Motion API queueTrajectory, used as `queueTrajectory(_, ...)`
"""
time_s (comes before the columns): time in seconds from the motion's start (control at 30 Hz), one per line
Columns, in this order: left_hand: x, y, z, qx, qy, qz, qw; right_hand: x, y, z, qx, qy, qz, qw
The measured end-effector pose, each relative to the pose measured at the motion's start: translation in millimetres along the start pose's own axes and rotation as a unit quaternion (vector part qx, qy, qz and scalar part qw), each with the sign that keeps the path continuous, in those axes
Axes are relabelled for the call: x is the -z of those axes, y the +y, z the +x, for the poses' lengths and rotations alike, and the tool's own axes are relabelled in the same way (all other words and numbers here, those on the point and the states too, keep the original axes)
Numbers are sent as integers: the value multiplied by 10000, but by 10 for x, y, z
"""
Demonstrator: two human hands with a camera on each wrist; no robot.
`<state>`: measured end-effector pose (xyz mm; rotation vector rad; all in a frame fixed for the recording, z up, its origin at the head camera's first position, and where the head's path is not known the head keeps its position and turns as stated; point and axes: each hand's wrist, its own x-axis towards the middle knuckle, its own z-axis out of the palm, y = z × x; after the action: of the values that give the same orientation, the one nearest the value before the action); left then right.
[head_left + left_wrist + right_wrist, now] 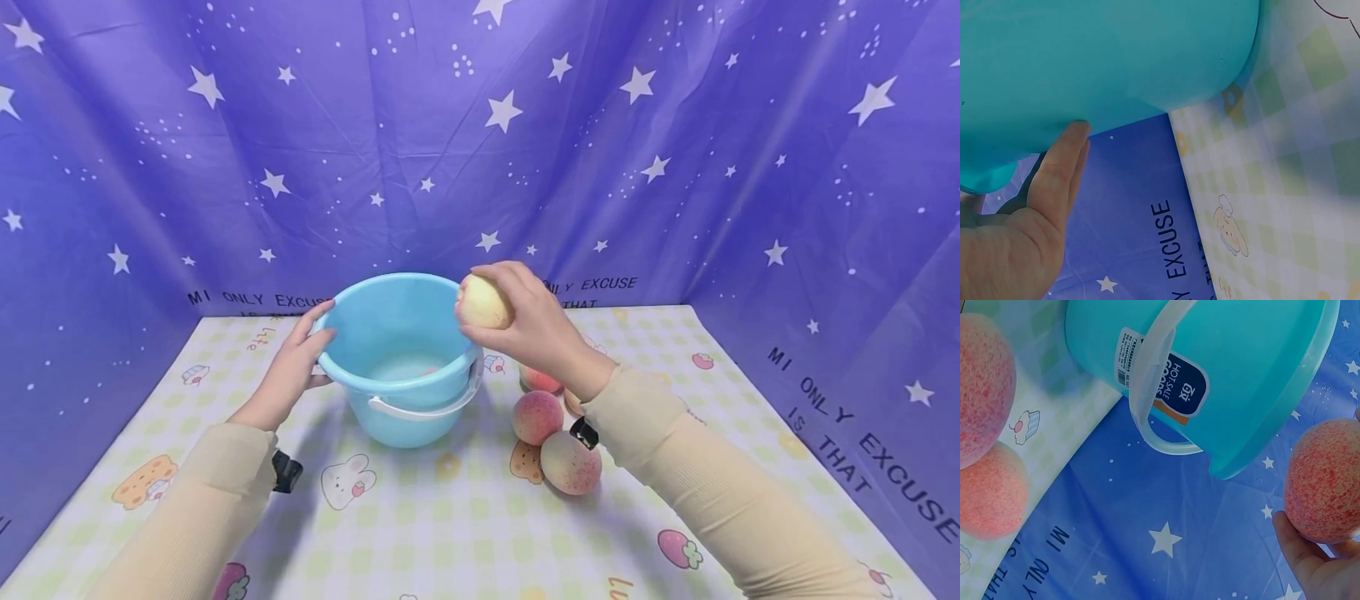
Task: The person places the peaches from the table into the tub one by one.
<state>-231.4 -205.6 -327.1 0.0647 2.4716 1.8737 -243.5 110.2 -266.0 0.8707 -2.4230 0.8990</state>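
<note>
A light blue bucket (pixel 408 429) with a white handle (pixel 427 412) stands upright on the table. My left hand (pixel 288 362) grips its left rim, and fingers (pixel 1060 172) touch the outer wall in the left wrist view. Beside the right rim, my right hand (pixel 540 321) holds a pale yellow peach (pixel 484 302) up off the table. Its speckled pink side (pixel 1325 481) faces the right wrist camera. Inside the bucket, only a small pinkish patch (pixel 429 371) shows near the bottom; the rest there is hidden by the wall.
Several peaches lie right of the bucket: a pink one (pixel 537 418), a paler large one (pixel 572 463) and others partly behind my right forearm. A checked cloth (pixel 420 533) with cartoon prints covers the table. Blue-purple star curtains (pixel 420 125) hang behind and at both sides.
</note>
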Motion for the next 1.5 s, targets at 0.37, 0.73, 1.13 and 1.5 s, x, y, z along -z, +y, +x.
queueTrajectory(0.37,-2,1,3,11,-14,1,10000,-57,-44,41,28,-20,103,9999)
queueTrajectory(0.73,0,5,-10,-32,-18,3,10000,-101,-95,90,-37,-188,86,9998)
queueTrajectory(1.13,0,-10,-14,-42,-22,36,10000,-175,-141,159,-15,-261,48,9996)
queueTrajectory(1.5,3,7,-16,-44,-5,39,10000,-214,-165,239,-59,-314,-78,9995)
